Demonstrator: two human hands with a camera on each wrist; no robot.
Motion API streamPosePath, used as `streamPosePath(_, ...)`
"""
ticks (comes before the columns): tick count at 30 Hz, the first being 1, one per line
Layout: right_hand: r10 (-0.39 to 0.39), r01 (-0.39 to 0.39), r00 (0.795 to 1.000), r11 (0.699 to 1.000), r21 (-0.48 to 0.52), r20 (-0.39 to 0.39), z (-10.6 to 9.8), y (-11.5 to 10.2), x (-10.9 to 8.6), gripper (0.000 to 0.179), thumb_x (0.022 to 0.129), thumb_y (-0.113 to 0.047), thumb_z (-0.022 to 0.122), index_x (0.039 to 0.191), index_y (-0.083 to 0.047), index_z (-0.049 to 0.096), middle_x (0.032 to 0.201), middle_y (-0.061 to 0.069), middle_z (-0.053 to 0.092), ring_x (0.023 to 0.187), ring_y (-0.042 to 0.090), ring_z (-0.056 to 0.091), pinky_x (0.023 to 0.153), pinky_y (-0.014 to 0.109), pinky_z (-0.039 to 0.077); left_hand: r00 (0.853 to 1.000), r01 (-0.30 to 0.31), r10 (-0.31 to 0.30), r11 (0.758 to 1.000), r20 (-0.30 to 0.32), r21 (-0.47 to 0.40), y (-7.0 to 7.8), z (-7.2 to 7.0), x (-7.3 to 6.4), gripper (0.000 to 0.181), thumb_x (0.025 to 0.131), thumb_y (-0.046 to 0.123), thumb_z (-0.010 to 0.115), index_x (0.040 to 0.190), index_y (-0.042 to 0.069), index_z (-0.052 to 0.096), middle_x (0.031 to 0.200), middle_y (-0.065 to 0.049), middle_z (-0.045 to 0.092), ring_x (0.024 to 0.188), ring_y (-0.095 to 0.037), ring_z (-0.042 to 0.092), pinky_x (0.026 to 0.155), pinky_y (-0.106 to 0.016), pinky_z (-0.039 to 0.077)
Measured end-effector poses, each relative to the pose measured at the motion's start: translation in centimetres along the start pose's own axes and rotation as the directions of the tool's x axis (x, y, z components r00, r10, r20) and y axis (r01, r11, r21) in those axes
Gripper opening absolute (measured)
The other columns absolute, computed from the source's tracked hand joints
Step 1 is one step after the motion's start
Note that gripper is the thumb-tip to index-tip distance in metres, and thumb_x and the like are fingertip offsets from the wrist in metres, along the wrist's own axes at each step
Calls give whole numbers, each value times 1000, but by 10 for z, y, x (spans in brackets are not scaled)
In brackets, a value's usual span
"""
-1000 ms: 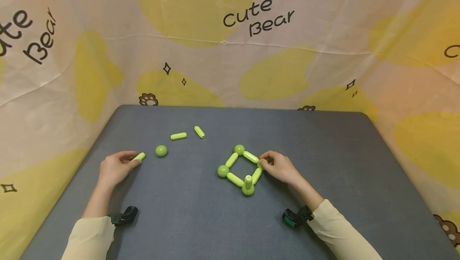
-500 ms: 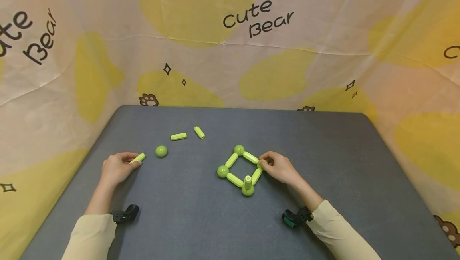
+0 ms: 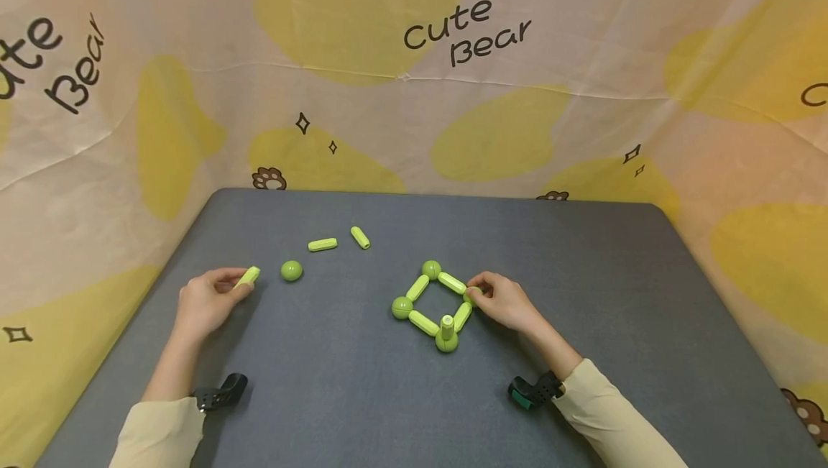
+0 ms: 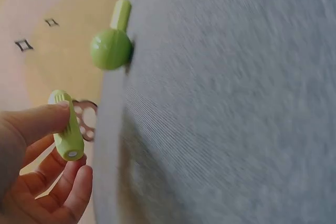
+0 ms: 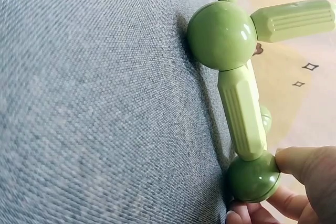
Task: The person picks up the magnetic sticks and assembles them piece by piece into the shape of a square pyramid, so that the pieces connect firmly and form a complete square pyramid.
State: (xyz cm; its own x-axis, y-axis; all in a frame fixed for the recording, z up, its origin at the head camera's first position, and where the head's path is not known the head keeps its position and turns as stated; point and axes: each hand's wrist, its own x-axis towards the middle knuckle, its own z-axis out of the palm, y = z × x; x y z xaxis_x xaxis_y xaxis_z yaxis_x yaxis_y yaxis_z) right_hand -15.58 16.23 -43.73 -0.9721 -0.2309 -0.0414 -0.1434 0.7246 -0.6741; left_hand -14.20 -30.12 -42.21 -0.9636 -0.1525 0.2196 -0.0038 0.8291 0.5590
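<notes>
Between thumb and fingers, my left hand [image 3: 205, 303] pinches a light green ribbed rod [image 4: 68, 129] with a pale round spot on its end, held above the table. On the right, four-sided on the tabletop, lies a frame of green balls and rods; its near ball [image 3: 446, 341] carries one upright rod [image 5: 296, 20]. My right hand [image 3: 507, 301] pinches the frame's right-hand ball [image 5: 254, 178], which the fingers partly cover in the head view. A loose green ball [image 3: 292, 271] lies just right of my left hand.
Two loose rods, one nearly level [image 3: 323, 244] and one slanted [image 3: 360, 238], lie behind the loose ball. The grey table [image 3: 582, 259] has a patterned cloth [image 3: 362, 108] hanging at its back and sides.
My left hand has shifted slightly, tipping its rod more upright and lifting it a little. The right hand and the frame stay in place.
</notes>
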Motion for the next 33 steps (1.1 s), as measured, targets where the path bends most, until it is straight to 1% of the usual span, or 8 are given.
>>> streamPosePath(4,0,0,1000,1000,0,-1,0,0,0,19,90,-23,58,102,-10,65,86,3,62,65,11,50,55,27,40,1000,-13,13,999,-12,-29,15,-2,-2,30,79,26,71,103,8,70,88,-12,69,66,15,47,58,-16,40)
streamPosePath(7,-3,3,1000,1000,-4,-4,0,0,0,19,90,-23,59,102,-10,66,86,2,62,65,11,50,56,27,40,999,-39,37,996,-25,-83,27,0,-3,28,79,21,72,103,7,69,88,-12,68,66,16,48,58,-10,42)
streamPosePath(9,-6,6,1000,1000,-9,-7,-1,0,0,19,89,-23,59,102,-10,66,86,2,62,66,11,50,56,27,40,998,-63,60,991,-33,-114,34,3,-4,28,78,19,72,103,6,69,88,-12,68,67,14,49,60,-7,42)
streamPosePath(12,-10,10,1000,1000,-9,-9,-1,0,0,19,89,-23,59,102,-10,66,86,2,62,67,11,51,57,27,41,995,-97,95,985,-25,-143,45,9,-4,26,79,18,72,102,6,69,88,-10,66,70,6,53,62,-6,43)
streamPosePath(17,-13,13,1000,1000,-8,-13,0,0,0,19,89,-22,59,101,-10,66,86,2,62,67,11,51,57,27,41,989,-147,151,975,9,-166,63,22,-4,24,78,15,73,100,8,70,85,-6,64,72,-8,58,61,-13,46)
streamPosePath(21,-9,9,1000,1000,-2,-14,0,-1,0,18,89,-22,59,101,-10,66,85,2,62,66,11,51,57,27,41,982,-174,185,965,36,-197,78,31,-4,24,76,11,74,99,8,70,84,-5,63,72,-14,59,60,-18,48)
streamPosePath(29,12,-12,1000,1000,-3,-17,1,-2,-1,19,90,-23,59,102,-10,65,85,3,62,64,11,49,56,27,40,974,-162,198,949,114,-269,101,50,-3,24,78,13,73,101,8,68,89,-4,64,78,-16,61,66,-26,52)
streamPosePath(33,17,-17,1000,1000,-6,-18,1,-3,-1,19,90,-23,59,102,-10,65,86,3,62,65,11,50,56,27,40,964,-145,208,935,167,-324,109,59,-2,26,78,14,73,103,8,66,92,-6,65,80,-17,62,69,-30,52)
